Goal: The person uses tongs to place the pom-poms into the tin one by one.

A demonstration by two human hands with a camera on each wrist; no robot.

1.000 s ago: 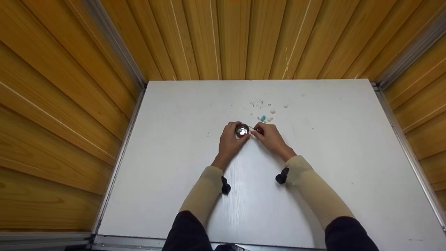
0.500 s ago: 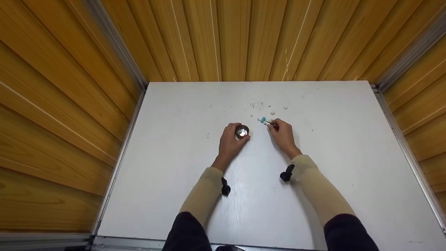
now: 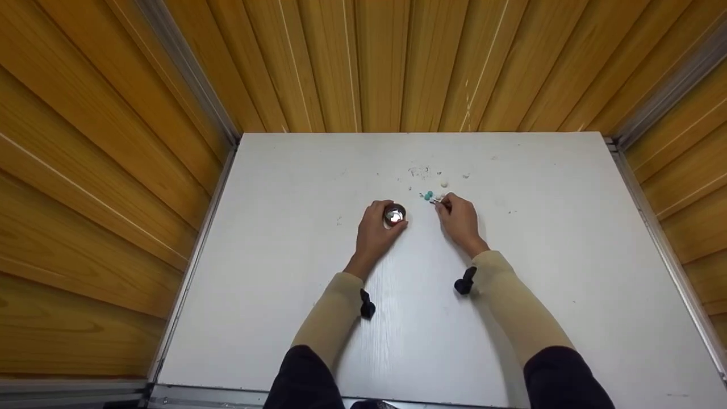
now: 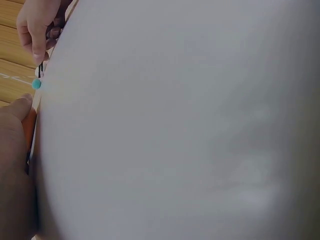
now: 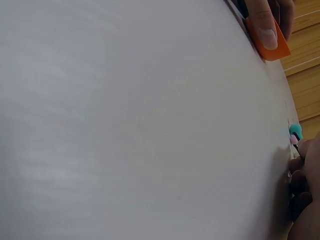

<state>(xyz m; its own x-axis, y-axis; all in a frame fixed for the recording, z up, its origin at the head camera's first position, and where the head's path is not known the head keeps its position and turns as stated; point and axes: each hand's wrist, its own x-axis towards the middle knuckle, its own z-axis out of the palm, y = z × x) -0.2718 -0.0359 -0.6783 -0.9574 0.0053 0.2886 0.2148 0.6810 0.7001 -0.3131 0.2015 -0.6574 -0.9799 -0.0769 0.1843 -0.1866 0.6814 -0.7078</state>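
Observation:
My left hand (image 3: 376, 230) grips a small round cup (image 3: 404, 209), its thumb and fingers around the side. The cup's outer wall is orange in the right wrist view, and the inside shines in the head view. To its right, my right hand (image 3: 461, 222) pinches thin black tweezers (image 4: 41, 68). Their tips are at a small whitish-pink ball (image 4: 40, 74), beside two teal balls (image 3: 429, 195) on the table. In the right wrist view, the fingers (image 5: 298, 181) of my right hand hide most of the tweezers.
A white ball (image 3: 444, 183) lies beyond the teal ones, with dark specks and scuffs (image 3: 419, 171) farther back on the white table (image 3: 284, 255). Wood-patterned panels (image 3: 375, 68) stand behind and at both sides.
My right hand has moved from the cup's right edge, right and slightly away, to the balls, where it stays since half a second ago. The left hand and cup have stayed put.

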